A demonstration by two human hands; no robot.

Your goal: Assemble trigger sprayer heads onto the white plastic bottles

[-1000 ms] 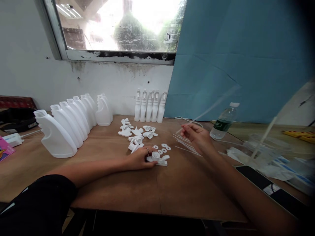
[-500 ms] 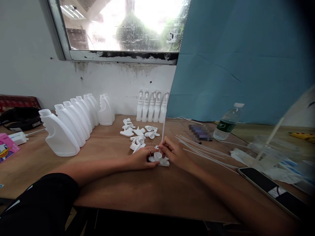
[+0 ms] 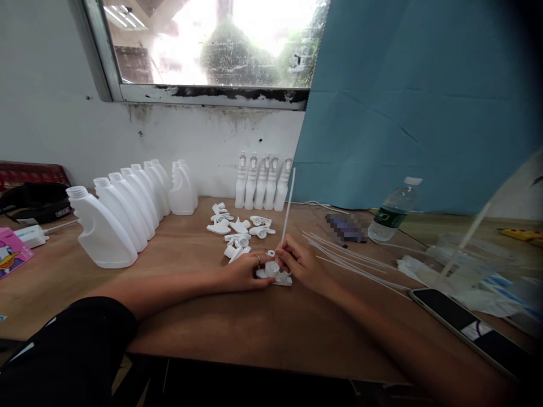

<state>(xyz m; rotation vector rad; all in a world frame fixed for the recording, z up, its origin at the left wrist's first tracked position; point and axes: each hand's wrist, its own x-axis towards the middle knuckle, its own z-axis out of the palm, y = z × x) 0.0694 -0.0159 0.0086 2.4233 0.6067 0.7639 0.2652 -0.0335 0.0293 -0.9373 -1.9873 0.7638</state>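
Observation:
My left hand (image 3: 248, 271) is closed around a white trigger spray head (image 3: 282, 278), which lies on the table with its round collar facing up. Between thumb and fingers, my right hand (image 3: 303, 264) pinches a thin white dip tube (image 3: 288, 209). The tube rises from the collar area and leans to the right at its top. Whether its lower end sits in the spray head is hidden by my fingers. A small white ring (image 3: 270, 254) shows just behind the collar, by my left fingertips. Several loose spray heads (image 3: 238, 241) lie beyond my left hand.
Open white bottles (image 3: 108, 237) stand in a row at left, with slim bottles (image 3: 261, 186) along the wall. Loose dip tubes (image 3: 352, 260) lie right of my hand. A water bottle (image 3: 388, 217), a phone (image 3: 470, 328) and a clear container (image 3: 475, 254) are further right.
The top of the dip tube has tipped to the right and it leans more than before. My left hand and the spray head have stayed in place.

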